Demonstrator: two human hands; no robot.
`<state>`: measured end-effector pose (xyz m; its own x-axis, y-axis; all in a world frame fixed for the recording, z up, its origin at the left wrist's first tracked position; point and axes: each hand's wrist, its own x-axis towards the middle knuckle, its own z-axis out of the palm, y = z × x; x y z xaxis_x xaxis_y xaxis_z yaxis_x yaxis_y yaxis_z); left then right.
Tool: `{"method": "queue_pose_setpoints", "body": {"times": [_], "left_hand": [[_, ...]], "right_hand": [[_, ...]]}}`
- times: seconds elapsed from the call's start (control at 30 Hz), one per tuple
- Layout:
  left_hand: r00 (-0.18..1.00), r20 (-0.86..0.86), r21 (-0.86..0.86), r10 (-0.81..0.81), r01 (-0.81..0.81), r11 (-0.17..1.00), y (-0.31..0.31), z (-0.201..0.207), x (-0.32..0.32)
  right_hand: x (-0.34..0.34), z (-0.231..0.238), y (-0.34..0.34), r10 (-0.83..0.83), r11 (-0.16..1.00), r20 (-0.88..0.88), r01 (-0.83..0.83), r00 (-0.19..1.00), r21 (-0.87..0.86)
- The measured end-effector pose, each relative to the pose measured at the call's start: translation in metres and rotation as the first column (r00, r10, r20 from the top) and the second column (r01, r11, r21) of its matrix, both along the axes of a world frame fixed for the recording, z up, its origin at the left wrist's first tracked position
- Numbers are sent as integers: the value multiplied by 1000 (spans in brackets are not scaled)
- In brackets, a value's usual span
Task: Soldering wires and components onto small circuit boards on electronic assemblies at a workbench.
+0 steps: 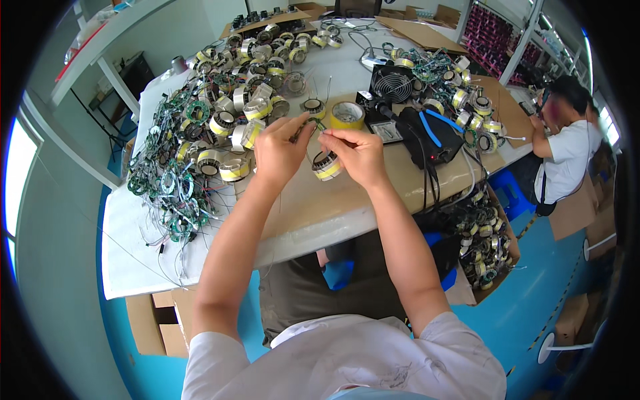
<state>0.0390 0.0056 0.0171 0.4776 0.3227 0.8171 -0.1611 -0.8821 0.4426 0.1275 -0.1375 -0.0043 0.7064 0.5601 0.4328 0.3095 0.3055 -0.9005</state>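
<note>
Above the front of the table my left hand (283, 150) is closed, its thumb and fingers pinching a small green circuit board (319, 125) with thin wires. My right hand (359, 155) meets it from the right, fingertips pressed together at the board's edge; what lies between them is too small to make out. Just under the right fingers rests a motor coil ring (327, 168) wrapped in yellow and white tape. A second coil ring (313, 107) with upright wires sits beyond my hands. Next to it stands a yellow-banded round container (347, 115).
Heaped coil rings (243, 100) and tangled green circuit boards (175, 187) cover the left side. On the right are a black fan (392, 87), blue-handled pliers (429, 130) on a black box (427, 150), and more coils. A filled carton (490, 250) stands below. Another person (567, 143) sits at right.
</note>
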Motion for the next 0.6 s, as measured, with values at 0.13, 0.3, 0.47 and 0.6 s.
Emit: {"method": "queue_pose_setpoints", "body": {"times": [0.13, 0.3, 0.47, 0.6], "left_hand": [[999, -36, -93, -34, 31, 995, -1, 7, 11], [991, -80, -247, -103, 80, 966, -7, -35, 5], [989, -97, -310, -114, 79, 947, -7, -31, 4], [990, -92, -296, -105, 73, 952, -5, -34, 6]], "right_hand": [[12, -2, 12, -8, 995, -5, 8, 1000, 96], [0, -26, 7, -64, 991, 53, 57, 997, 122], [4, -23, 9, -136, 987, 163, 118, 977, 112], [6, -29, 9, -163, 986, 195, 154, 967, 59]]}}
